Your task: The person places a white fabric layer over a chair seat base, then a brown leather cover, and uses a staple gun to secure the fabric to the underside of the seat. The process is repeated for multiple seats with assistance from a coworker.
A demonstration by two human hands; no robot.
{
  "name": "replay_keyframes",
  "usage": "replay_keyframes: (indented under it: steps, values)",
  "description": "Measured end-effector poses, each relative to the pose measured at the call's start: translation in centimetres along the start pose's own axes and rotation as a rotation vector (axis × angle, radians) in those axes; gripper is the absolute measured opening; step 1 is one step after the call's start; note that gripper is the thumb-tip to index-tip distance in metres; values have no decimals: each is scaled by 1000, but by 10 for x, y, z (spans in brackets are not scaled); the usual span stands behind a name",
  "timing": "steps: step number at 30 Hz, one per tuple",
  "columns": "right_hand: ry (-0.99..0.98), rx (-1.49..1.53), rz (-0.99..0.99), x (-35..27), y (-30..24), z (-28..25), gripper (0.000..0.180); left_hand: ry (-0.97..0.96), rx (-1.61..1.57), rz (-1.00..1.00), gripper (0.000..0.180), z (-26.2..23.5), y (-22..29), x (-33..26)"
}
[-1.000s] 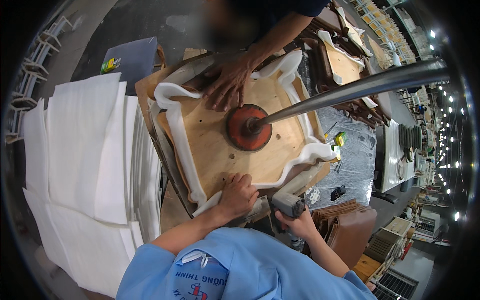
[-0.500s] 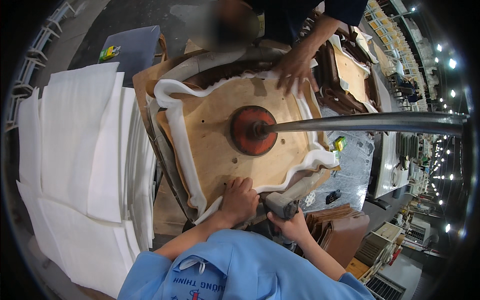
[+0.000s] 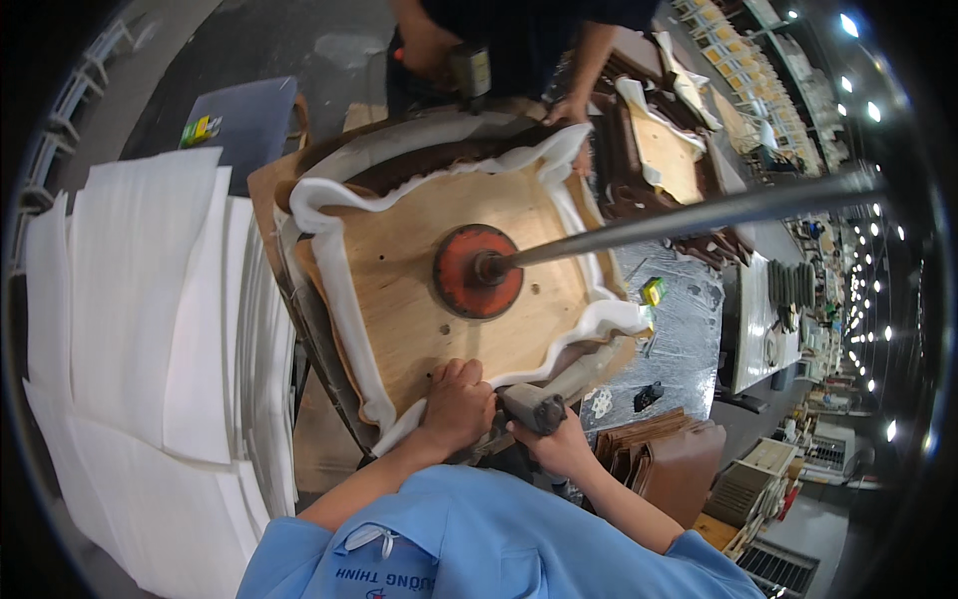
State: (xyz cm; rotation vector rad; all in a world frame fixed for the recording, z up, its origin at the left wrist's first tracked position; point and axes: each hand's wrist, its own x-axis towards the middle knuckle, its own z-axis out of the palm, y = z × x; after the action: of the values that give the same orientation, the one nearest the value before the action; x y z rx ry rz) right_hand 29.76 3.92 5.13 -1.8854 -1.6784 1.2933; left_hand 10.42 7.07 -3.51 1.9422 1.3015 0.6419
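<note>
Plywood seat board (image 3: 439, 309) under left hand (image 3: 457, 404); right hand (image 3: 561, 446) grips stapler (image 3: 559, 391)

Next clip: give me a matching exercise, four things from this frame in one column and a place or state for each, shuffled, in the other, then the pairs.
Things:
1. left hand
2. right hand
3. red disc
4. white sheets

Places or states:
A. at the middle of the wooden board, on the end of a metal pole
B. stacked to the left of the board
C. pressing the white padding at the board's near edge
D. gripping a grey power tool

Pairs: 1-C, 2-D, 3-A, 4-B
</note>
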Motion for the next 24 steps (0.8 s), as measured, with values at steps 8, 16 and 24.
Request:
replay_keyframes:
  steps: [8,16,24]
  values:
    - [206,427,244,-59,15,-43,35,28,-90,121,19,-14,27,28]
    - [259,440,202,-67,54,-90,40,-95,236,69,37,49,74,93]
    - [107,509,221,-38,70,-121,46,-50,298,105,35,70,67,100]
